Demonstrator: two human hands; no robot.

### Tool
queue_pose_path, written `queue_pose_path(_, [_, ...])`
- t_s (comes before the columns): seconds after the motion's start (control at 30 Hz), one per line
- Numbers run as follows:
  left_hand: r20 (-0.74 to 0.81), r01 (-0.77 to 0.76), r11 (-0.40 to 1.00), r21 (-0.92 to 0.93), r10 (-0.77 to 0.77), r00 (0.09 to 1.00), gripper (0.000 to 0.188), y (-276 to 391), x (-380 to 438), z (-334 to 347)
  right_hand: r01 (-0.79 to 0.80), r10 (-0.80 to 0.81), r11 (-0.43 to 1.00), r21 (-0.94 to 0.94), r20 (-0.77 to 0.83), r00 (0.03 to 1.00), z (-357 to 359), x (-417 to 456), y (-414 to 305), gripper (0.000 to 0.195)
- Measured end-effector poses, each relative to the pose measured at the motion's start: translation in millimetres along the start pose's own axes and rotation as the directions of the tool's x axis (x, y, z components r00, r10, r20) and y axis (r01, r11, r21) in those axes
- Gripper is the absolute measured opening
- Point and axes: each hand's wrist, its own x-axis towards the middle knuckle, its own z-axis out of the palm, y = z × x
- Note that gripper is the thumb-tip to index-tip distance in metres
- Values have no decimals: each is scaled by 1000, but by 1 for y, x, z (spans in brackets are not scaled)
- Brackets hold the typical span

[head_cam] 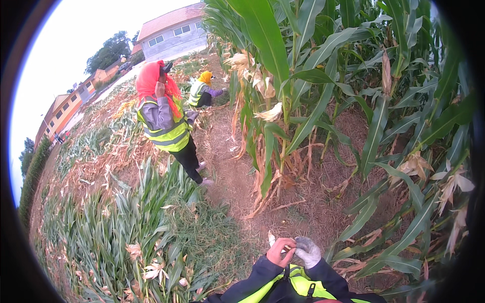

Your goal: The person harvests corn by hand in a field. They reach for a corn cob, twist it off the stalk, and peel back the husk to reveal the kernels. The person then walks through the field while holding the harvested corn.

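My bare left hand (281, 252) is in front of my chest, its fingers curled. Close against it is my right hand (307, 252), in a dirty whitish work glove, and the fingertips of both hands meet. Whether anything thin is between them is too small to tell. A small pale piece (271, 239) shows just past my left hand; I cannot tell whether it is held or lies on the ground. Below my hands is my yellow reflective vest (303, 286) over dark sleeves. Bare soil with dry straw (265, 223) lies before me.
Standing corn plants (288, 94) with dry-husked ears rise ahead and right. Cut corn stalks (113, 223) cover the ground at left, beside a heap of cut grass (206, 231). A standing person (166, 125) and a crouching person (202, 91) wear reflective vests. Buildings stand behind.
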Motion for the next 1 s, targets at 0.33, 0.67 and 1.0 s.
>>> queue_pose_path(0.33, [157, 279, 889, -364, -237, 959, 26, -14, -10, 9, 70, -61, 990, -124, 76, 995, 22, -7, -32, 42])
queue_pose_path(0.67, [302, 442, 786, -433, -335, 892, 24, -15, 5, 16, 79, -72, 993, -92, 70, 995, 8, -1, -32, 42])
queue_pose_path(1.0, [348, 439, 757, -484, -294, 890, 21, -31, 10, 20, 113, -108, 992, -63, 68, 992, 5, 2, -35, 42])
